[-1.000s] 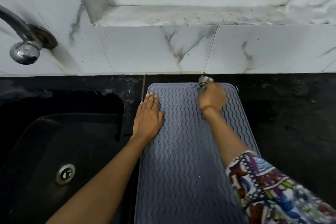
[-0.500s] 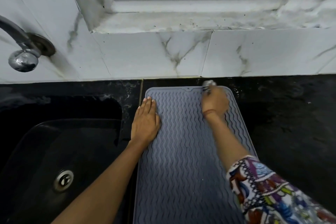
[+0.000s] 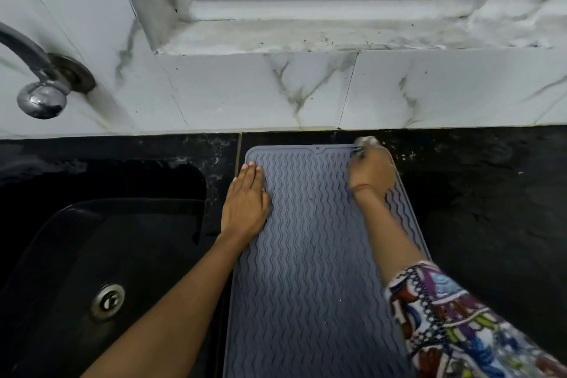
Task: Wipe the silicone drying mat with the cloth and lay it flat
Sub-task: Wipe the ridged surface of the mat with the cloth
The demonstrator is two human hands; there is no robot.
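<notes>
Black stone counter (image 3: 478,193): grey wavy-ribbed silicone drying mat (image 3: 310,255) lies flat beside the sink; my left hand (image 3: 245,205) is open, palm pressed on its left edge; my right hand (image 3: 371,172) is closed around a blurred pale cloth (image 3: 366,141) at its far right corner.

Mat: we see the silicone drying mat (image 3: 310,255) as matt grey, ribbed with wavy ridges.
Cloth: the cloth (image 3: 366,141) looks pale; we cannot tell its weave through the blur.
Tabletop: the tabletop (image 3: 478,193) reads as black stone, faintly speckled and rough.
Sink: the sink (image 3: 92,224) is dark and glossy.
Tap: the tap (image 3: 40,92) is shiny metal.
Wall: the wall tiles (image 3: 245,89) are smooth, veined marble-look.
Sleeve: the sleeve (image 3: 454,322) is printed fabric.
</notes>
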